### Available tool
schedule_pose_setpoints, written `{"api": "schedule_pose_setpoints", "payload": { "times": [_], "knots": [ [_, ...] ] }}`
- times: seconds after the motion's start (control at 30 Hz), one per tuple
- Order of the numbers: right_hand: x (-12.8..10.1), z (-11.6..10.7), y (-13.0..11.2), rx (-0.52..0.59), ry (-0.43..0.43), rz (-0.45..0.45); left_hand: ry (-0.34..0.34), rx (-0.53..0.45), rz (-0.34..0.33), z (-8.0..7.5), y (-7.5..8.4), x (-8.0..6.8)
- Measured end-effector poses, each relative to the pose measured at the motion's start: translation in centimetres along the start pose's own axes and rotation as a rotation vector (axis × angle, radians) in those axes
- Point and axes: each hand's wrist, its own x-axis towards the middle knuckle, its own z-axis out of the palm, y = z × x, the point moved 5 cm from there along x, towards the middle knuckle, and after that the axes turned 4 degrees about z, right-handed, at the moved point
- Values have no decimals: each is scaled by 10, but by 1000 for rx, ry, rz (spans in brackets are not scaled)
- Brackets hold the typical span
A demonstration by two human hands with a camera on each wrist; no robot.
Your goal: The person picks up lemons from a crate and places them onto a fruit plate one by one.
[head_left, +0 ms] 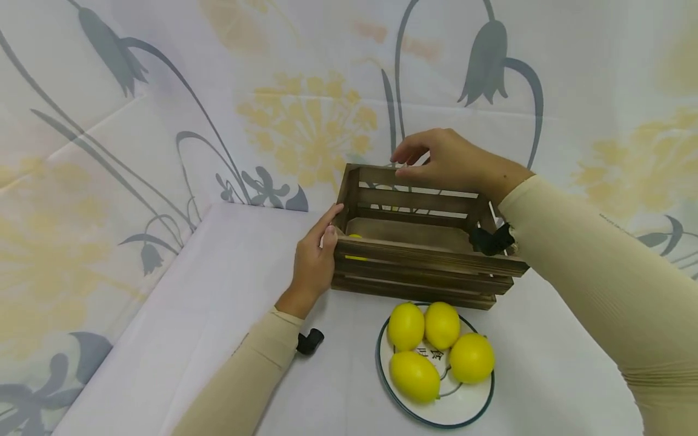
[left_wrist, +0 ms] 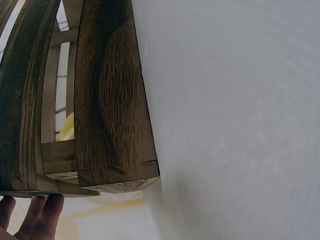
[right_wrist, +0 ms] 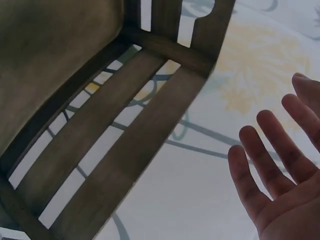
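A dark slatted wooden crate (head_left: 420,266) stands on the white table. My left hand (head_left: 322,233) rests against its left end, fingers straight along the end board and thumb on the front corner. In the left wrist view the crate corner (left_wrist: 112,100) fills the frame, with the left hand's fingertips (left_wrist: 42,215) below it. A lemon (head_left: 355,237) lies inside at the left, seen through the slats (left_wrist: 67,127). My right hand (head_left: 414,160) hovers over the crate's back rim. The right wrist view shows the right hand (right_wrist: 280,190) with fingers spread and holding nothing, beside the back slats (right_wrist: 100,150).
A white plate with a green rim (head_left: 463,418) holds several lemons (head_left: 414,375) just in front of the crate. A floral cloth (head_left: 305,121) hangs close behind and to the left. The table's left edge (head_left: 131,315) runs diagonally.
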Motion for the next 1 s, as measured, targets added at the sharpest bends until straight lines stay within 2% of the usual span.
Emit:
{"api": "schedule_pose_setpoints", "payload": {
  "times": [0.23, 0.5, 0.8, 1.0],
  "knots": [
    [15, 11, 10, 10, -93, 100, -13, 4, -4, 4, 0, -4],
    [31, 21, 18, 56, -127, 105, 0, -17, 16, 3, 6, -4],
    [38, 33, 27, 128, -166, 132, -17, -31, 11, 10, 11, -8],
    [43, 47, 31, 148, -195, 103, -24, -29, 17, 12, 14, -8]
  ]
}}
